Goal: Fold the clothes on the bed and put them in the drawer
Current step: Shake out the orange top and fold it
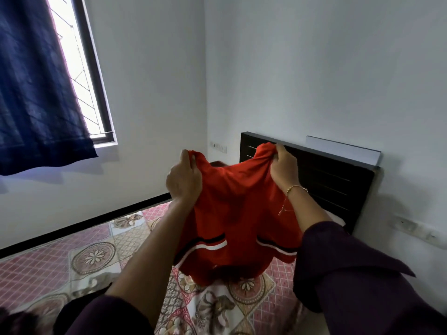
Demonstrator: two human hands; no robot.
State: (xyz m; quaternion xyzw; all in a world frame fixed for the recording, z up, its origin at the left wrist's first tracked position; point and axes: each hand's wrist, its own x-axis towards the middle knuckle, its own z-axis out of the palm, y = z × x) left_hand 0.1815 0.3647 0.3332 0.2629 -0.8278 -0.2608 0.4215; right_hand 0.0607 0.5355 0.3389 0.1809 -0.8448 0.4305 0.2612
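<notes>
From the head camera I see both arms stretched out in front of me over the bed (92,257). The left hand (185,176) has its fingers (191,163) curled tightly round one upper corner of a red garment (237,209), bunching the cloth into the fist. The right hand (283,169) does the same at the other upper corner, its fingers (281,151) pinched over a gathered fold of the fabric. Between the two sets of fingers the top edge sags in a shallow curve, and below them the garment hangs free in the air, its lower hem just above the patterned bedspread (I cannot tell whether it touches). Two black, white and red stripes run across the cloth well below the fingers, one on each side. A thin gold bracelet (296,188) sits on the right wrist, just under the right fingers, with a fine chain dangling from it. Dark purple sleeves (350,274) cover both forearms nearer to me. Beyond the right fingers stands the dark headboard (333,180) against the white wall. Far to the left of the left fingers hangs a dark blue curtain (36,81) beside a bright window (72,68).
</notes>
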